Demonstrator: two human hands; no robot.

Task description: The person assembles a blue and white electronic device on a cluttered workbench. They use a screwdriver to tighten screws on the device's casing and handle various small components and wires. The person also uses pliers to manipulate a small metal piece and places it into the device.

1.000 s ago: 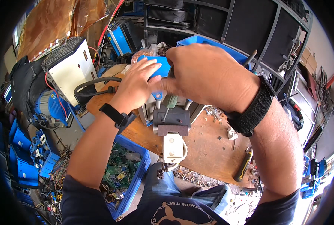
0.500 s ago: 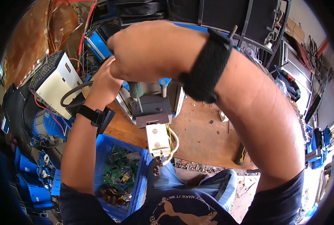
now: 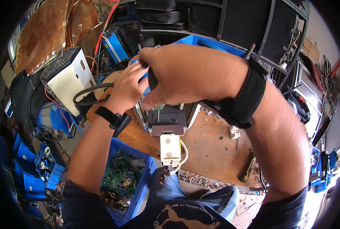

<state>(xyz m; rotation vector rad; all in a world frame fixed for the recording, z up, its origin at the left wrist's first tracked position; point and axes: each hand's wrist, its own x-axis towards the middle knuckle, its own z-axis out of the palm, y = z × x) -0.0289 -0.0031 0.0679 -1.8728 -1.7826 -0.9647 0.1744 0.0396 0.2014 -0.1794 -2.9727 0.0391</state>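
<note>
My left hand (image 3: 128,89) reaches up to a small bench machine, its fingers curled against something mostly hidden. Beside it and slightly above, my right hand (image 3: 166,74) bends inward with thumb and fingers closed round a part I cannot make out; dark and blue bits show between the hands. Below them stands the machine's black metal block (image 3: 168,117) with a thin upright rod (image 3: 158,115). A brownish plate (image 3: 167,130) lies across its front edge. In front of that is a white switch box (image 3: 170,149) with two round buttons and a white cable (image 3: 185,152).
A blue crate (image 3: 149,171) of green circuit boards stands below left. On the wooden table (image 3: 200,156) lie a yellow-and-black handled tool (image 3: 247,168), a small white piece (image 3: 235,132) and scattered scraps. A cream metal case (image 3: 68,80) is at left, a blue bin (image 3: 212,44) behind.
The view has shifted, so the bench appears lower and farther right. My right hand has come down relative to the machine, its thumb now showing; both hands remain close together there.
</note>
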